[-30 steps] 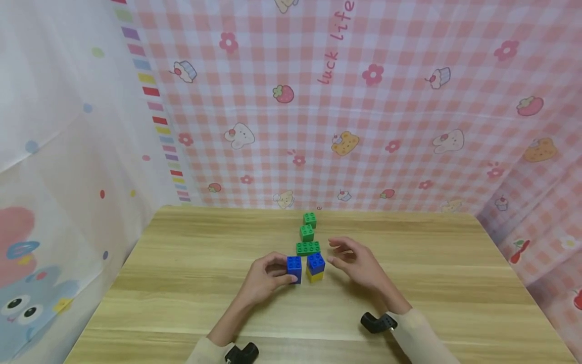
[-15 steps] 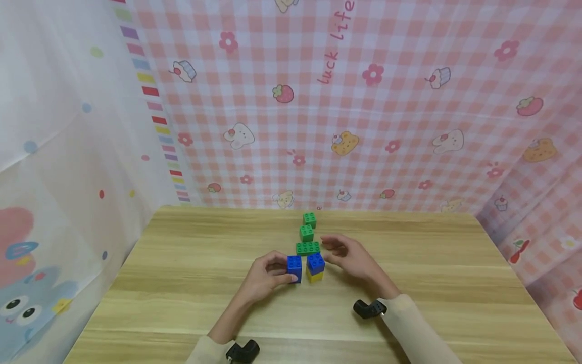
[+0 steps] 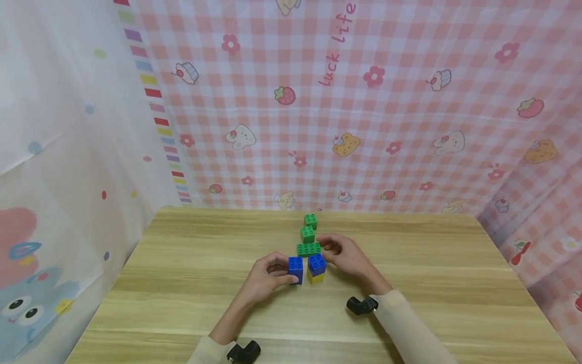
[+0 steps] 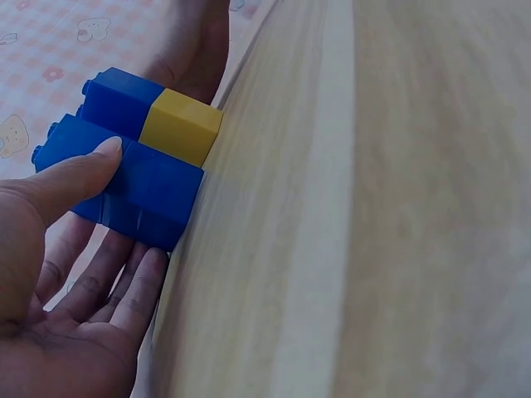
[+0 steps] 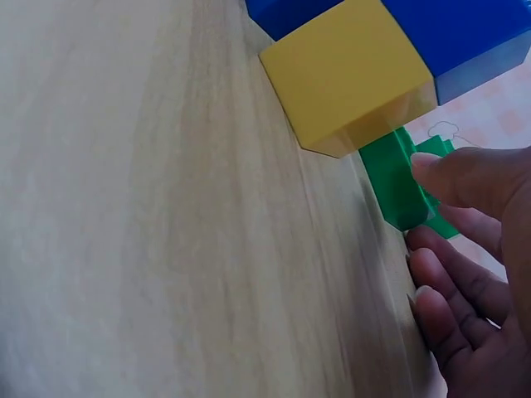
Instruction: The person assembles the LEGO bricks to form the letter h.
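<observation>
My left hand [image 3: 265, 278] grips a stack of two blue building blocks [image 3: 295, 271], thumb on the near face, fingers behind and beside it. The left wrist view shows these blue blocks [image 4: 149, 178] standing on the table. Just right of them, apart in the head view, is a blue block [image 3: 317, 264] on a yellow block [image 3: 316, 277]. My right hand [image 3: 347, 255] has loosely bent fingers around the right end of a long green block [image 3: 308, 249]. In the right wrist view the thumb overlaps that green block [image 5: 394, 182]; whether it touches is unclear.
Two smaller green blocks, a nearer one [image 3: 307, 234] and a farther one [image 3: 310, 221], stand in a row behind the long green one. The wooden table [image 3: 204, 242] ends at a pink checked cloth [image 3: 318, 151] behind. Black wrist cameras sit on both forearms.
My right hand has moved left, from beside the blue-and-yellow stack to the right end of the long green block. The left hand and the blocks have stayed in place.
</observation>
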Demonstrator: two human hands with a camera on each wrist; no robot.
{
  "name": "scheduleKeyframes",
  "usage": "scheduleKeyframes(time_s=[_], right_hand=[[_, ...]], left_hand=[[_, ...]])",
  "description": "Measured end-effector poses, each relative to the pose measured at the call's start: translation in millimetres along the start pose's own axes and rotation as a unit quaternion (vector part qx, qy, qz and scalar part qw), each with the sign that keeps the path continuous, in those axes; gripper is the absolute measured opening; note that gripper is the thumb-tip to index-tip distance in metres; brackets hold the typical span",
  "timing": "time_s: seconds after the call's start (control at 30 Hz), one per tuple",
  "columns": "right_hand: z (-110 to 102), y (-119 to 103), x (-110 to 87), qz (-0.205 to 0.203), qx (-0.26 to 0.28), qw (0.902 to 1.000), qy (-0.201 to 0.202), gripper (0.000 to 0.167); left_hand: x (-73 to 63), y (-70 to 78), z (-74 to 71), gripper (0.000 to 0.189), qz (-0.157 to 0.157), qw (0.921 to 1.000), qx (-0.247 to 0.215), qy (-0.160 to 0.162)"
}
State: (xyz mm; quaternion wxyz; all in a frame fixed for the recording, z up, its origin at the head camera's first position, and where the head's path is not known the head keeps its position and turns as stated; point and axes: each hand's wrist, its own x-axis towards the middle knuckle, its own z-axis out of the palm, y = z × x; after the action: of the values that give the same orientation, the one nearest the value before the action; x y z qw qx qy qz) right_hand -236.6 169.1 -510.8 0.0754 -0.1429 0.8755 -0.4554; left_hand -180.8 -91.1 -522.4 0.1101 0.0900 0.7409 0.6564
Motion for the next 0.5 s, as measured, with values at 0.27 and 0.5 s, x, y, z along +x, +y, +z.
scheduleKeyframes(time_s=[0.27, 0.5], right_hand=[[5.3, 4.6, 3.7, -0.011, -0.015, 0.9995, 0.026, 0.034], [9.2, 6.4, 6.5, -0.028, -0.037, 0.9981, 0.039, 0.032]], left_hand=[[0.5, 0.1, 1.4, 0.034, 0.001, 1.0, -0.003, 0.0], [-0.8, 1.0, 1.0, 0.034, -0.001, 1.0, -0.002, 0.001]])
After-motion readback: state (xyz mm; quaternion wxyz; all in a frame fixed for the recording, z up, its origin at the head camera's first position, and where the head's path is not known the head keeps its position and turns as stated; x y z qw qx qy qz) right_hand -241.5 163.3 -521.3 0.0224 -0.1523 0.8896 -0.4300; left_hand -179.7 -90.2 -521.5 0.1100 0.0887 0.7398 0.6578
